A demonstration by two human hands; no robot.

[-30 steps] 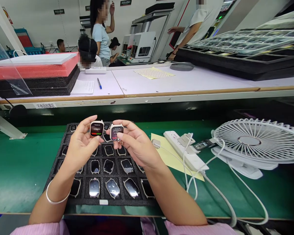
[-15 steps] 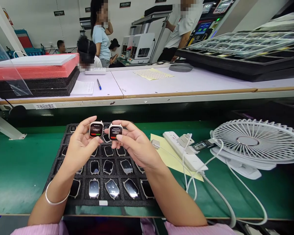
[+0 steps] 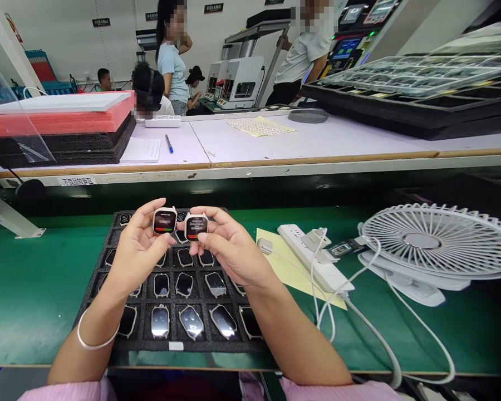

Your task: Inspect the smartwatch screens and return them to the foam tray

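My left hand [image 3: 144, 236] is closed around the edges of a smartwatch body [image 3: 165, 221] without a strap, its lit screen showing a red and green bar. In my right hand [image 3: 223, 236] is a second strapless smartwatch [image 3: 196, 228], its screen lit with text and a red bar; my thumb lies at the lower edge of that screen. The two watches are side by side, tilted toward me, above a black foam tray [image 3: 171, 298]. Many more watch bodies, such as one silver-edged watch [image 3: 191, 322], lie in the tray's compartments, partly hidden by my hands and forearms.
Right of the tray are a white power strip [image 3: 313, 256] with plugs and cables, yellow paper [image 3: 286, 267] and a white fan [image 3: 426, 242]. A raised shelf [image 3: 250, 147] behind carries foam stacks [image 3: 58, 131], a pen [image 3: 169, 143] and black trays [image 3: 413, 108]. Several people are beyond it.
Both hands keep hold of their watches almost in place. My right thumb has shifted slightly at the lower edge of its screen. A person in the background has moved a little left.
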